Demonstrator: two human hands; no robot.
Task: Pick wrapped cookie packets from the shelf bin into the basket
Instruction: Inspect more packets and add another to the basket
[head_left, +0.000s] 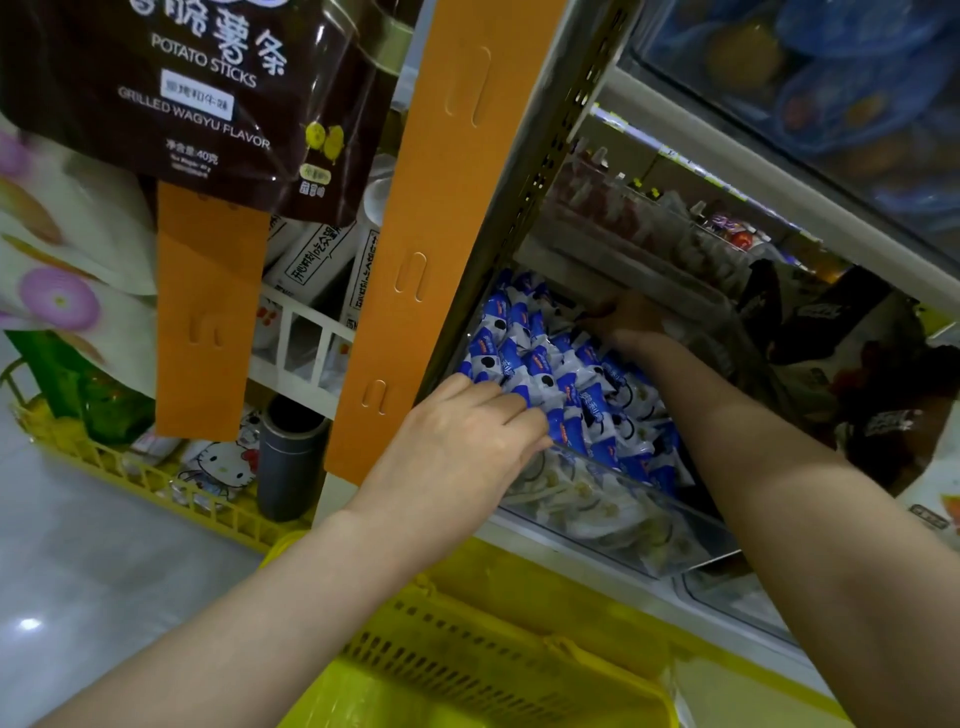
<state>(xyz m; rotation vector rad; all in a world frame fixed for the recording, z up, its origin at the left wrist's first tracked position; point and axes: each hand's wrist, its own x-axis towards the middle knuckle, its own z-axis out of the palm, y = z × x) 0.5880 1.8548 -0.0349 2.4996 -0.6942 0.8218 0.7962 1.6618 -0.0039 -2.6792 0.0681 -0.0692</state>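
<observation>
A yellow basket (483, 670) is seen nearest, below the shelf's front edge. Above it, a clear bin (623, 525) on the shelf (587, 561) is filled with blue-and-white packets (566, 379). The left hand (457, 447) is laid palm down on the packets at the bin's near left corner, fingers (514, 402) spread and curled over them; whether any is gripped cannot be told. Farther in, the right hand (631, 322) is pressed among packets at the bin's back edge, its fingers hidden.
</observation>
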